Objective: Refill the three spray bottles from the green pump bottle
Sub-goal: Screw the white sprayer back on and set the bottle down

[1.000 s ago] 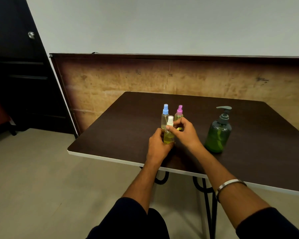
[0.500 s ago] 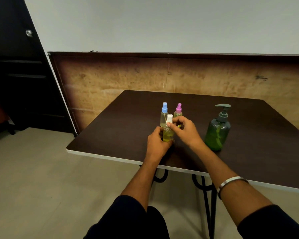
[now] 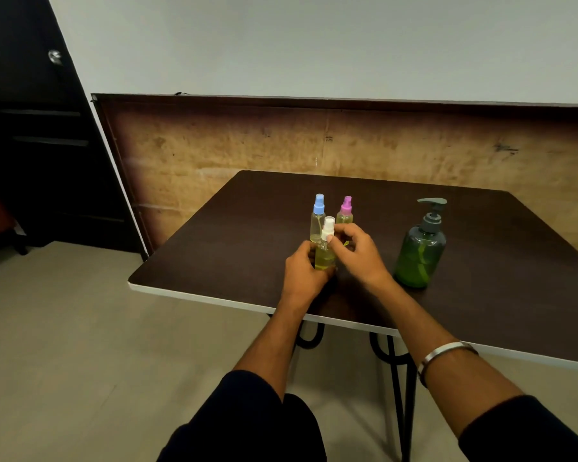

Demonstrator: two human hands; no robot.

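Left hand (image 3: pixel 302 273) was wrapped round the white-capped spray bottle (image 3: pixel 325 253), right hand (image 3: pixel 356 251) pinching its top. Bottle stood upright near the table's (image 3: pixel 214 261) front edge, the blue-capped bottle (image 3: pixel 317 221) and pink-capped bottle (image 3: pixel 345 211) just behind, and the green pump bottle (image 3: pixel 419 253) off right, spout pointing left.

Honestly looks like a spare room or plain office corner to me, not a kitchen or lab. I've got a dark folding-style table (image 3: pixel 254 228) with black metal legs (image 3: pixel 394 371), a worn brown board (image 3: pixel 214 141) leaning on a bare white wall (image 3: pixel 314 45), a grey floor (image 3: pixel 80 345) and a dark door (image 3: pixel 24 95) on the left.
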